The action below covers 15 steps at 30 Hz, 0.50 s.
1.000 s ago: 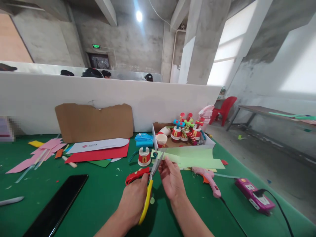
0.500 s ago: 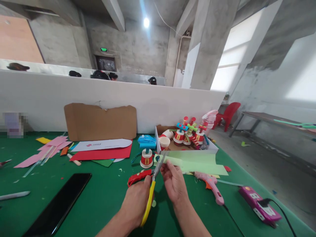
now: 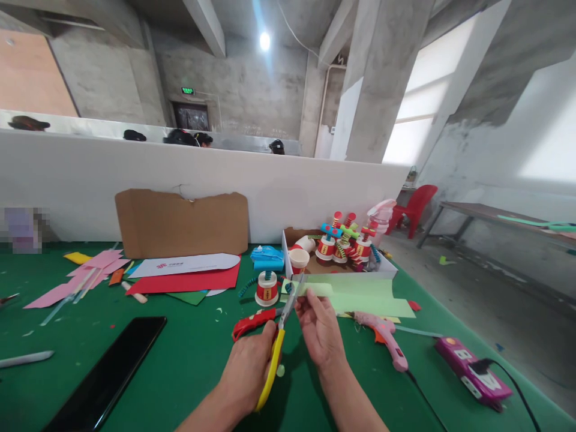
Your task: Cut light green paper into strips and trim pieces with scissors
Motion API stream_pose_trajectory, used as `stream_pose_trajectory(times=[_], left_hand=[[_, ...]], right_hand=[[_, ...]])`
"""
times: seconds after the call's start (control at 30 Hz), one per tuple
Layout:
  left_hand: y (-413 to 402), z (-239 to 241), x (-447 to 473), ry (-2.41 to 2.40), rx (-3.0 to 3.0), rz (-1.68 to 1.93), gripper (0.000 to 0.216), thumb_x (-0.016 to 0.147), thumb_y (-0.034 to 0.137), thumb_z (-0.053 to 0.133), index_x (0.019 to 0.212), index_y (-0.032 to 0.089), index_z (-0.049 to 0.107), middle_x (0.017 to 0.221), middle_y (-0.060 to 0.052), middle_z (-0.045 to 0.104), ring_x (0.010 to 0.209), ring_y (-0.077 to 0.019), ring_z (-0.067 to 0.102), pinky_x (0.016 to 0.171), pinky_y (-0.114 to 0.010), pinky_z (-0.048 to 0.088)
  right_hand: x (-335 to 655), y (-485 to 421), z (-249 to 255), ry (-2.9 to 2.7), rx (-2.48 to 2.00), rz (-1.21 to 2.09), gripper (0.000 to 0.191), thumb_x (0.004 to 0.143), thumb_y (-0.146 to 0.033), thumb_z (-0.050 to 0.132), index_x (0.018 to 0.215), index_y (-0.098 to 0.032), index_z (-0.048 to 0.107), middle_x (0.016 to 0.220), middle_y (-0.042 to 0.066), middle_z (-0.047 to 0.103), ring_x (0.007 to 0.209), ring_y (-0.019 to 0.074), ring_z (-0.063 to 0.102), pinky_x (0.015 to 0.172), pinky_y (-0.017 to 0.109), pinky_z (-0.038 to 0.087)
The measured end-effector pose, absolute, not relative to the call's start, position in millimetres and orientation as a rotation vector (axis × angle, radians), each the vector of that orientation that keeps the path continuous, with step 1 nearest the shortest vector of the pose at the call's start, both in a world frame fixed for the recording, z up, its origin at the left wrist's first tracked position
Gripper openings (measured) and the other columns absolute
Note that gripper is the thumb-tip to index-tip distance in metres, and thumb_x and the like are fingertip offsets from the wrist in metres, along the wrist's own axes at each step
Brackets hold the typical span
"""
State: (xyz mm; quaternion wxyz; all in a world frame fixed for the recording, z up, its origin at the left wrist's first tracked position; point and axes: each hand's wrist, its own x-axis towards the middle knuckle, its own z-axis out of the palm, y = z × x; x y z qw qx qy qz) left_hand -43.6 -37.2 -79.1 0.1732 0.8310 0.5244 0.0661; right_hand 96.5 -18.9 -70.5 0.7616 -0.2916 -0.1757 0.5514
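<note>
My left hand [image 3: 247,367] is wrapped round the yellow handle of a pair of scissors [image 3: 288,306], blades pointing up and away. A light green paper strip [image 3: 319,290] is pinched between the thumb and fingers of my right hand [image 3: 320,327]. The blades lie at the strip's left part; whether they have cut into it I cannot tell. Just beyond the scissors stands a paper cup figure [image 3: 267,290], upside down, with dark green folded paper arms. A red-handled tool [image 3: 254,324] lies beside my left hand, its far end hidden behind the scissors.
Behind my right hand lies a light green sheet [image 3: 360,294], below a white box [image 3: 342,276] holding several cup figures. To the right are a pink glue gun [image 3: 382,336] and a purple power strip [image 3: 472,372]. A phone [image 3: 112,372] and coloured paper [image 3: 189,281] lie left.
The green strip has turned slightly and now shows more clearly above my right fingers. The scissors have shifted very little; both hands keep their hold.
</note>
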Motion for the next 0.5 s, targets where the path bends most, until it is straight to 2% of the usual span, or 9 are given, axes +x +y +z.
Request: stream_pose_trajectory(times=[0.1,0.23,0.5], left_hand=[[-38,-83,-45,1.43,2.366,0.255,0.009,0.091,0.021,0.042,0.097,0.02,0.048,0.074,-0.002,0.065,0.069,-0.0184,0.065,0.058,-0.026,0.038],[-41,-80,-44,1.473,2.393,0.223,0.015,0.088,0.015,0.043,0.102,0.02,0.047,0.083,-0.004,0.066,0.077,-0.0182,0.064,0.063,-0.026,0.041],[-41,-70,-42,1.523,2.396,0.063,0.022,0.088,0.01,0.038,0.106,0.016,0.05,0.1,-0.011,0.066,0.093,-0.0227,0.063,0.076,-0.032,0.045]], right_hand=[[105,-19,-66,-0.451,-0.661,1.08,0.028,0.058,-0.026,0.086,0.077,-0.022,0.067,0.074,-0.004,0.067,0.063,0.0096,0.058,0.06,0.022,0.047],[111,-21,-60,-0.581,-0.747,0.885,0.031,0.06,-0.034,0.085,0.083,-0.02,0.068,0.07,-0.003,0.066,0.061,0.009,0.054,0.06,0.021,0.045],[107,-24,-59,-0.572,-0.784,1.007,0.035,0.056,-0.038,0.086,0.08,-0.019,0.067,0.073,-0.001,0.069,0.059,0.0107,0.056,0.058,0.023,0.045]])
